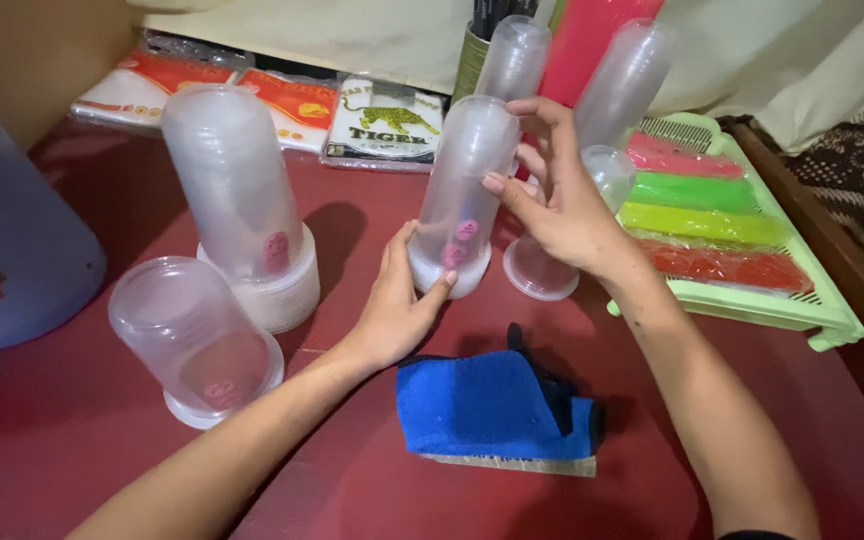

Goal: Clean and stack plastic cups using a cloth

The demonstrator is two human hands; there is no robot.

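Both hands are on a tall stack of clear plastic cups (462, 195) standing upside down on the dark red table (352, 480), just behind a folded blue cloth (487, 405). The left hand (397, 300) cups the base of the stack, thumb on the near side and fingers wrapped round the rim where it meets the table. The right hand (552, 195) grasps the upper half, fingers spread over the rounded top. Left of this stack stand a wider cup stack (242, 200) and a short clear tub (192, 340) (both upside down too). Right of it are more leaning cup stacks (617, 90) and a pale green tray (832, 310) holding coloured strips in plastic. Behind it lie flat printed packets (382, 120). The risk, as I judge it, is the stack tilting: it already leans slightly, and a push from the upper hand could slide cups apart or knock it into the leaning stacks close behind, toppling them onto the tray.
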